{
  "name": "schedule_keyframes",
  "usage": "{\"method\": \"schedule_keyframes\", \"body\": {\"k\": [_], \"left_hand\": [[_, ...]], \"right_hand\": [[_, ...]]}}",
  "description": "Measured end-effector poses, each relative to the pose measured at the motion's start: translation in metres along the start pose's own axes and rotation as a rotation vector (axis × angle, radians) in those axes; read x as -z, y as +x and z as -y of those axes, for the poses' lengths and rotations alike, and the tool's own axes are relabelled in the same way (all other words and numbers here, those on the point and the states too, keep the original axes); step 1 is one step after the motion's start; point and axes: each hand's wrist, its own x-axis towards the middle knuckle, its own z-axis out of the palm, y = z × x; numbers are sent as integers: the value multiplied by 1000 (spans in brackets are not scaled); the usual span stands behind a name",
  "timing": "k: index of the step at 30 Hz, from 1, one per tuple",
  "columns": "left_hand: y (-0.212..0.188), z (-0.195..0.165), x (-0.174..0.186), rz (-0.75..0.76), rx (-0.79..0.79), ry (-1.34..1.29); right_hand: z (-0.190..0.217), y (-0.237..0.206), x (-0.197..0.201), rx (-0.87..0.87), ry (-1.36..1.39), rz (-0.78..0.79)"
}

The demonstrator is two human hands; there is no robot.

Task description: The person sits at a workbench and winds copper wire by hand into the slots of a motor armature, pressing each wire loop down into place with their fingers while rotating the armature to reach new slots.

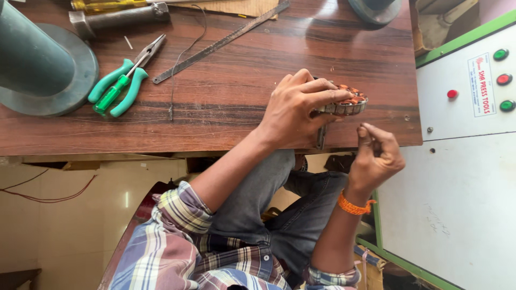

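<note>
My left hand (298, 110) grips a round metal motor stator with copper windings (350, 102), holding it down near the front right edge of the brown wooden table (231, 91). Its fingers wrap over the top of the stator and hide most of it. My right hand (376, 153), with an orange band on the wrist, hovers just off the table edge, below and right of the stator. Its fingertips are pinched together; I see nothing between them.
Green-handled pliers (129, 80) and a green screwdriver (110, 96) lie at the left, by a grey-green cylinder on a disc base (37, 70). A hammer (118, 16), a steel ruler (220, 43) and a thin wire (180, 59) lie farther back. A white control panel with buttons (473, 86) stands at the right.
</note>
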Motion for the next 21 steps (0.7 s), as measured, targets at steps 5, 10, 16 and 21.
{"method": "schedule_keyframes", "body": {"k": [5,10,16,21], "left_hand": [[2,2,7,20,-9,2],[3,2,9,10,-12,5],[1,-3,9,1,20,-15],[-1,-8,9,-20,24,-29]], "right_hand": [[15,35,5,116,-59,57],[33,54,-6,162,-55,197],[43,51,-1,156,-113,236],[46,44,9,164,-88,255]]}}
